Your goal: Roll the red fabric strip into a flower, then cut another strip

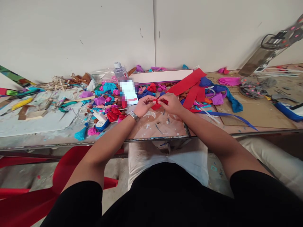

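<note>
Above the table's front part, a small piece of red crepe paper [156,106] is bunched between my two hands. My left hand [143,106], with a metal watch on the wrist, pinches its left side. The right side is gripped by my right hand [173,104], with thumb and fingers pressed together. Fingers hide part of the paper. Long red crepe strips [193,91] lie just behind and right of my right hand. Left of my left hand, a lit phone [129,91] leans among many crumpled paper flowers in red, pink, purple and blue.
A clear bottle [120,71] stands behind the phone. Further left are a white power strip [100,118], a yellow-handled tool [22,103] and wood scraps [62,82]. On the right are cardboard [251,116], a blue strip [233,117] and a tilted tumbler [254,60]. Someone's trousered leg [272,154] shows at right.
</note>
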The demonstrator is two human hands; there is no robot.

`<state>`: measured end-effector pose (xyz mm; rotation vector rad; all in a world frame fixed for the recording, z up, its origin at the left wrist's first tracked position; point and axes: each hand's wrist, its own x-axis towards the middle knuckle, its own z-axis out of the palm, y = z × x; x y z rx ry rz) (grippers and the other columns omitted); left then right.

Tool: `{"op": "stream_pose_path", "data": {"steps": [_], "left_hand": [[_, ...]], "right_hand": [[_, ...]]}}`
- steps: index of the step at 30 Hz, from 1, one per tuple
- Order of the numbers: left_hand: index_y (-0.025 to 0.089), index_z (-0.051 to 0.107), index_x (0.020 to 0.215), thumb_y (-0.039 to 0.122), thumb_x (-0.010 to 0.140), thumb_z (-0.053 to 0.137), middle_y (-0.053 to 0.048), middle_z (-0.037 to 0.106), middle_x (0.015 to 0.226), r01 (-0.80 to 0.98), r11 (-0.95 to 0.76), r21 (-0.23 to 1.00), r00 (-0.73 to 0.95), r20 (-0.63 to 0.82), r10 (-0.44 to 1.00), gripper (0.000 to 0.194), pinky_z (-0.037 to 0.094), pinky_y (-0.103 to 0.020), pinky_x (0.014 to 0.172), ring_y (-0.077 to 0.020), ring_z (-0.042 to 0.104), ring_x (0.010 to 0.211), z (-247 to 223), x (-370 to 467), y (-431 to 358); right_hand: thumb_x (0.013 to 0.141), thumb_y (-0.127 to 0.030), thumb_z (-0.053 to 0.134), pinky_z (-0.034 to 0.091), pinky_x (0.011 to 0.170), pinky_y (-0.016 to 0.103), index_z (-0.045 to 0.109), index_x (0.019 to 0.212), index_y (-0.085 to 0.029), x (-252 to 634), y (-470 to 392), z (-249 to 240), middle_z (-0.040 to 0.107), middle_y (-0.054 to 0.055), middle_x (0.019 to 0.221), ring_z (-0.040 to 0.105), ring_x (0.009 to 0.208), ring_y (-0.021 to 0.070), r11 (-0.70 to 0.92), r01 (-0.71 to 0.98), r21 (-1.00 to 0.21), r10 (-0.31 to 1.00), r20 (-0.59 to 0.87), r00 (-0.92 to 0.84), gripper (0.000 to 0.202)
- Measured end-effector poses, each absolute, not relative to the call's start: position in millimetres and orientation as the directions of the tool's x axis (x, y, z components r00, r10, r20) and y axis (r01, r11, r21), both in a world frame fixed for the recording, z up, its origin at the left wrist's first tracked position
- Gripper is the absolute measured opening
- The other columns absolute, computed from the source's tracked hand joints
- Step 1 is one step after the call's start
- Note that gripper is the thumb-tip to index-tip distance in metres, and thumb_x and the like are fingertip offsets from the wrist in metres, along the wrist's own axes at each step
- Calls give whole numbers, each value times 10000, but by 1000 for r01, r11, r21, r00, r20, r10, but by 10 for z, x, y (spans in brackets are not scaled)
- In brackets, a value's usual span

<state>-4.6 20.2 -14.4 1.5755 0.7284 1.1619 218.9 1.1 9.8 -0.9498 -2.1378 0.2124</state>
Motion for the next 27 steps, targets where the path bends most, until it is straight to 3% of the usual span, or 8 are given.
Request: {"op": "stream_pose_path", "data": {"steps": [20,27], "left_hand": [[175,806,1060,501,717,969,-83,829,1059,-108,-299,948,386,317,866,500,608,-377,933,-200,763,950,-141,-57,192],[172,823,1106,552,791,908,-111,822,1157,-60,-369,928,434,357,827,501,603,-406,968,-227,758,1009,-149,-71,207]], "right_hand": [[1010,-658,603,431,872,394,704,959,-210,2184,43,37,767,86,963,657,907,260,695,549,-464,700,611,-370,462],[979,-745,599,444,878,399,707,933,-211,2184,60,35,763,86,933,647,870,253,701,533,-475,695,621,-362,546]]}}
